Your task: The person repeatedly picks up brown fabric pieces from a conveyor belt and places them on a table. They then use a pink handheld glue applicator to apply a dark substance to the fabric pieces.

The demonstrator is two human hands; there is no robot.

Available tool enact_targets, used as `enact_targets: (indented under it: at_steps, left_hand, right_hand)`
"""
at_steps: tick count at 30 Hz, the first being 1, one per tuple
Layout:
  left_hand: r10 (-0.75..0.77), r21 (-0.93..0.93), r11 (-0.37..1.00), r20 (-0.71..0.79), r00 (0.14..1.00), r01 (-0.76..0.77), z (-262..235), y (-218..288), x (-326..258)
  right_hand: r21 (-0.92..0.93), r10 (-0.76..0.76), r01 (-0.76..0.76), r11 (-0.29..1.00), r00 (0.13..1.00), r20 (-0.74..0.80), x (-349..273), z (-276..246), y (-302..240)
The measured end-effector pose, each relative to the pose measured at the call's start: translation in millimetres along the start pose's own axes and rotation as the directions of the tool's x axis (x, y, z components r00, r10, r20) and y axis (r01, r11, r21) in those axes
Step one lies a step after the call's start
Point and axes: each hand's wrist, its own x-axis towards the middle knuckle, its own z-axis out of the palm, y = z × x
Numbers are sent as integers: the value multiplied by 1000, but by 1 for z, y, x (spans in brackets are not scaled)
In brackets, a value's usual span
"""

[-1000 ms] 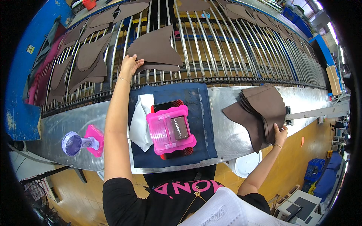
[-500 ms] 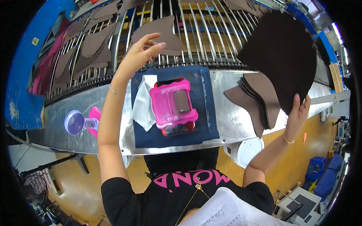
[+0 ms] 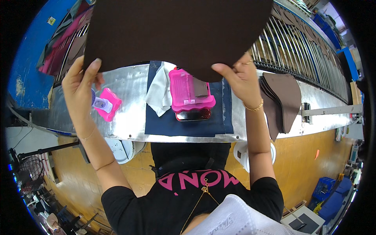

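A large dark brown cut panel of sheet material (image 3: 176, 35) is held up in front of me and hides much of the rollers beyond. My left hand (image 3: 80, 86) pinches its lower left corner, with the thumb on the near side. At the curved lower right edge, my right hand (image 3: 243, 80) is closed on it, thumb in front and fingers partly hidden behind. Below the panel, a pink plastic tray (image 3: 182, 92) with a small brown block (image 3: 201, 87) in it sits on a dark blue cloth (image 3: 156, 127). To the right lies a stack of similar brown panels (image 3: 288, 98).
A white cloth (image 3: 158, 94) lies beside the tray. A small purple fan (image 3: 102, 104) on a pink base stands at the left of the metal table (image 3: 131, 109). Metal rollers (image 3: 297, 55) carry more brown pieces. White buckets (image 3: 242, 154) stand under the table edge.
The panel has swung from the right to in front of me. My left hand has come down from over the rollers and taken hold of its left corner; my right hand has moved left with it.
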Motion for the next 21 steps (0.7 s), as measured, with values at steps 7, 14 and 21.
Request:
enact_targets:
  at_steps: [7, 14, 21]
  left_hand:
    - [-89, 56, 995, 16, 996, 87, -37, -19, -24]
    - [-243, -34, 967, 157, 957, 251, 3, -45, -46]
    - [97, 247, 946, 404, 910, -210, 78, -42, -34]
  right_hand:
    - [50, 12, -16, 999, 997, 81, 4, 36, 3]
    - [-238, 57, -31, 971, 993, 100, -19, -1, 5]
    - [-226, 192, -212, 951, 976, -105, -89, -52, 49]
